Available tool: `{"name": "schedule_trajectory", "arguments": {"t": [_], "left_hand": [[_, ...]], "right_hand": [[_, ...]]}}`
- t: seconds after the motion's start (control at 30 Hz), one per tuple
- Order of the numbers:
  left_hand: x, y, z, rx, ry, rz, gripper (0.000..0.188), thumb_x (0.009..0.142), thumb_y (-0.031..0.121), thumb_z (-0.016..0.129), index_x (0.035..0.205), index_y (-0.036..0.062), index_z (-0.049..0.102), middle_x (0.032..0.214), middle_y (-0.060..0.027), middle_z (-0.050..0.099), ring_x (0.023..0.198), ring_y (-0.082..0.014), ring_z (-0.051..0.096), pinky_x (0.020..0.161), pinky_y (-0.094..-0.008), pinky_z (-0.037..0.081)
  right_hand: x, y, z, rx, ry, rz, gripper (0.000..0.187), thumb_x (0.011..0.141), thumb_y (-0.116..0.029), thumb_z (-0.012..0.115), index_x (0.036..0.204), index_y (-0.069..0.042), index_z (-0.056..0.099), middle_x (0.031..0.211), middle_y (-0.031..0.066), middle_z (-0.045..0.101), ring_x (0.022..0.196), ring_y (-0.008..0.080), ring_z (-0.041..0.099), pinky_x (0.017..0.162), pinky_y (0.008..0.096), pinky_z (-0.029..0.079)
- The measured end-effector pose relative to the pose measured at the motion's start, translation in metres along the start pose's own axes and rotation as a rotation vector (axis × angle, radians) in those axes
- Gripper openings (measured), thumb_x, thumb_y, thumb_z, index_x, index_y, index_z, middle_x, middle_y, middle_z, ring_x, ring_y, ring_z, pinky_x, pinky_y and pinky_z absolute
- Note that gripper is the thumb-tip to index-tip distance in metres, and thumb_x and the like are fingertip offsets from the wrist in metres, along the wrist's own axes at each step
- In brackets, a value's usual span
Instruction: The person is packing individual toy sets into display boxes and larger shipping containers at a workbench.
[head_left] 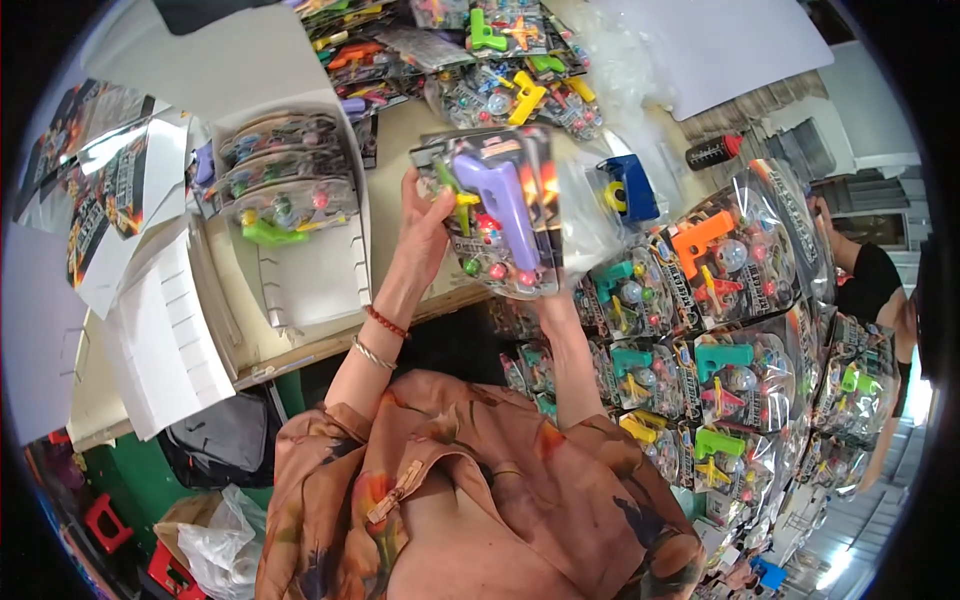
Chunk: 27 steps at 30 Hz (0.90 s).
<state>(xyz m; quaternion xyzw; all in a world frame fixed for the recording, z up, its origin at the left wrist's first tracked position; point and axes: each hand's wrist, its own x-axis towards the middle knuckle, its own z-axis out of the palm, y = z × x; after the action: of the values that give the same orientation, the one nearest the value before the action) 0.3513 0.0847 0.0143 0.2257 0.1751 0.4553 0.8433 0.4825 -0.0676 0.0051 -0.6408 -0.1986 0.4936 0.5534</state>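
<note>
Plastic toy-gun packs (507,205) hide the right hand (557,305) (nearly all).

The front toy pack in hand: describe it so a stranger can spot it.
Find the cream table with heaped packs at its far side. Near its front edge, the left hand grips overlapping packs. The front toy pack shows a purple gun, unlike the orange and teal ones at right.

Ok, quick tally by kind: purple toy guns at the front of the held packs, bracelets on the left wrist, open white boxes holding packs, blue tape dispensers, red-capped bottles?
Purple toy gun: 1
Beaded bracelet and silvery bracelet: 2
Open white box: 1
Blue tape dispenser: 1
Red-capped bottle: 1
Total: 6
</note>
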Motion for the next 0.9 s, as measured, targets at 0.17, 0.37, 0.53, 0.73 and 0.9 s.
{"name": "schedule_trajectory", "arguments": {"t": [0.17, 0.37, 0.53, 0.73, 0.9], "left_hand": [[0.002, -0.012, -0.005, -0.082, 0.062, 0.023, 0.044, 0.089, 0.018, 0.060, 0.127, 0.0111, 0.039, 0.119, -0.0029, 0.052, 0.108, -0.0165, 0.051, 0.093, -0.0379, 0.042], [0.005, -0.031, -0.021, -0.023, 0.091, 0.045, 0.058, 0.086, 0.014, 0.063, 0.134, 0.0071, 0.032, 0.126, -0.0053, 0.047, 0.113, -0.0181, 0.047, 0.097, -0.0345, 0.038], [-0.005, -0.028, -0.043, 1.063, 0.238, 0.511, 0.080, 0.080, 0.007, 0.064, 0.144, 0.0058, 0.016, 0.133, -0.0125, 0.039, 0.120, -0.0260, 0.042, 0.101, -0.0365, 0.034], [0.001, -0.034, -0.050, 1.061, 0.068, 0.480, 0.052, 0.087, 0.006, 0.052, 0.135, 0.0003, 0.032, 0.123, -0.0175, 0.044, 0.112, -0.0311, 0.046, 0.095, -0.0360, 0.037], [-0.013, -0.037, -0.053, 1.204, 0.075, 0.422, 0.042, 0.087, 0.002, 0.050, 0.127, -0.0029, 0.038, 0.114, -0.0213, 0.047, 0.105, -0.0356, 0.048, 0.092, -0.0377, 0.038]], "right_hand": [[-0.019, -0.047, 0.021, 0.548, -0.183, -0.427, 0.061, 0.092, -0.042, 0.048, 0.135, -0.003, 0.030, 0.126, 0.0134, 0.045, 0.113, 0.0255, 0.050, 0.100, 0.0412, 0.037], [0.024, -0.029, 0.003, -0.139, 0.155, -0.618, 0.045, 0.082, 0.010, 0.052, 0.125, 0.001, 0.041, 0.102, 0.0103, 0.061, 0.094, 0.0156, 0.060, 0.083, 0.0264, 0.047], [0.052, -0.036, -0.024, -0.311, 0.048, -0.602, 0.032, 0.085, 0.005, 0.051, 0.116, -0.001, 0.051, 0.101, 0.0076, 0.062, 0.093, 0.0134, 0.059, 0.083, 0.0268, 0.046], [0.063, -0.005, -0.028, -0.325, 0.200, -0.609, 0.036, 0.086, 0.001, 0.052, 0.120, -0.002, 0.044, 0.101, 0.0067, 0.055, 0.100, 0.0131, 0.053, 0.086, 0.0270, 0.041], [0.056, 0.020, -0.021, -0.561, 0.390, -0.502, 0.028, 0.087, -0.001, 0.051, 0.113, 0.000, 0.040, 0.102, 0.0154, 0.059, 0.092, 0.0274, 0.059, 0.082, 0.0335, 0.043]]}}
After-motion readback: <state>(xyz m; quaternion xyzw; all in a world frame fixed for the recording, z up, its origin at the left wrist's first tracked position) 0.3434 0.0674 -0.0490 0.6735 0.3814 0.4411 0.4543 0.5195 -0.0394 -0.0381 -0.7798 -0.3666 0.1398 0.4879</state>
